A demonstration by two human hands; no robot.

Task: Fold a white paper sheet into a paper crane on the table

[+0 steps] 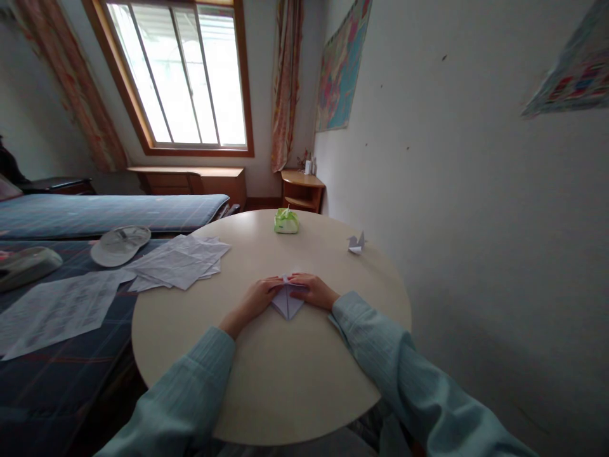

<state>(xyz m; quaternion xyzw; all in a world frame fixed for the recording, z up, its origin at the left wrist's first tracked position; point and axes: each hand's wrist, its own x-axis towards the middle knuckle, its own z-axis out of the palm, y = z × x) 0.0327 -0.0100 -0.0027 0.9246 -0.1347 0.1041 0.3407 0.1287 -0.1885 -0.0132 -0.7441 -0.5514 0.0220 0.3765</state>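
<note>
A small folded piece of pale paper (287, 302) lies on the round beige table (271, 381), pointing toward me. My left hand (255, 298) presses on its left upper edge with fingers together. From the other side, my right hand (311, 289) pinches the top right edge. Both hands meet over the paper's top. Light teal sleeves cover both arms.
A folded paper bird (356, 243) and a green tissue pack (286, 221) sit farther back on the table. Several printed sheets (178, 261) overhang the table's left edge onto a blue bed (57, 374), where a cap (120, 244) lies. A white wall stands close on the right.
</note>
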